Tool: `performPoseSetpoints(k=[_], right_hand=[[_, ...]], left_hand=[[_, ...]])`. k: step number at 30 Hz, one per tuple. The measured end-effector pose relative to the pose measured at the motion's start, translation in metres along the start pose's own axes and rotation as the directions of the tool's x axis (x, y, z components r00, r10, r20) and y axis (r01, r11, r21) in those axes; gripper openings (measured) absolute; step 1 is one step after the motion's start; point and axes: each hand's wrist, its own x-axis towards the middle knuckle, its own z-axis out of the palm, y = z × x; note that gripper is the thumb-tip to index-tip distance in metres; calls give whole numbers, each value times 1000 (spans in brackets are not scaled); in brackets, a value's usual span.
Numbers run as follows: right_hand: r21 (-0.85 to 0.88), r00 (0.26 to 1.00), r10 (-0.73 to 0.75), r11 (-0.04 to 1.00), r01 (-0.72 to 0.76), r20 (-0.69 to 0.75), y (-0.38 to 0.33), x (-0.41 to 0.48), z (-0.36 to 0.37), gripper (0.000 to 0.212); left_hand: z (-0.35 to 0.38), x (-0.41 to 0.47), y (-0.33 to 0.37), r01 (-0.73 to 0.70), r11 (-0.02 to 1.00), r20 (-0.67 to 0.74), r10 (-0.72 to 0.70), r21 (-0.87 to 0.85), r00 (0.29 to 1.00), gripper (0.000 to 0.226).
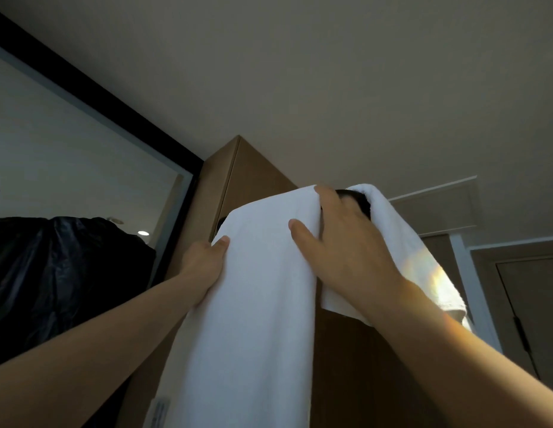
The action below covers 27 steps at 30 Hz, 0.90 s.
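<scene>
A long white towel (256, 304) hangs raised in front of me, draped over something dark at its top. My left hand (204, 264) grips the towel's left edge, thumb on the front and fingers hidden behind the cloth. My right hand (346, 242) holds the towel's upper part, thumb spread over the front and fingers curled over the top fold. A second part of the towel (398, 248) falls away to the right behind my right forearm. A small label sits near the towel's lower left edge.
A tall brown wooden cabinet (238, 174) stands right behind the towel and reaches the ceiling. A large black-framed mirror (68, 143) fills the left, with a dark glossy garment (53, 273) below it. A door (531, 304) is at the right.
</scene>
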Motion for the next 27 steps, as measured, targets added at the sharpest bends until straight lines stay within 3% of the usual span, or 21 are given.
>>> performPoseSetpoints(k=[5, 10, 14, 19, 22, 27], right_hand=[[110, 977, -2, 994, -22, 215, -1, -14, 7, 64], [68, 990, -25, 998, 16, 141, 1, 5, 8, 54], [-72, 994, -100, 992, 102, 33, 1, 40, -2, 41], [-144, 998, -54, 988, 58, 36, 12, 82, -5, 35], [-241, 998, -7, 970, 22, 64, 23, 87, 1, 40], [-394, 986, 54, 919, 12, 155, 29, 81, 15, 50]], left_hand=[[0, 0, -1, 5, 1000, 1, -5, 1, 1000, 37], [-2, 10, 9, -11, 999, -35, 12, 36, 999, 44], [-1, 29, 35, -93, 989, -90, 104, 117, 990, 53], [12, 50, 61, -192, 976, -78, 201, 102, 977, 45], [24, 55, 68, -234, 950, -30, 246, 209, 969, 44], [35, 53, 50, -208, 912, 56, 201, 354, 978, 58]])
